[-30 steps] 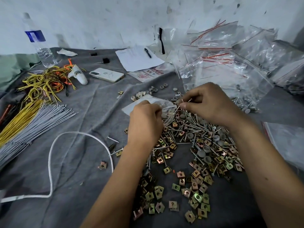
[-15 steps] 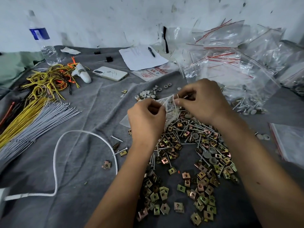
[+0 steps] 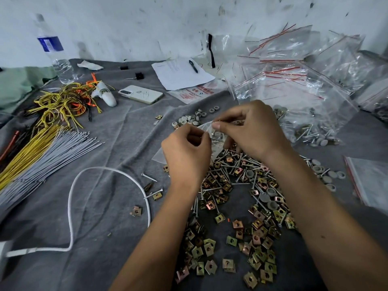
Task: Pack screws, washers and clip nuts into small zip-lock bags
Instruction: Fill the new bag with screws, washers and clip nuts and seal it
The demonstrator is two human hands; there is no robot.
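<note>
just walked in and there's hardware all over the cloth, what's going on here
A person is packing hardware by hand. The left hand and right hand hold a small clear zip-lock bag by its top edge, just above a heap of screws and clip nuts on the grey cloth. A few screws already show through the bag. Grey washers lie just beyond the hands, and larger bags sit at the back right.

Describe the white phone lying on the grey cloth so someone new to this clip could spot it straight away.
Start at the clear plastic water bottle with the blue label by the wall, far left. Go right along the grey cloth, past the tangle of yellow and orange wires. The flat white phone lies there, camera side up, the only smooth rectangular slab, left of the white paper sheet with a black pen.
</note>
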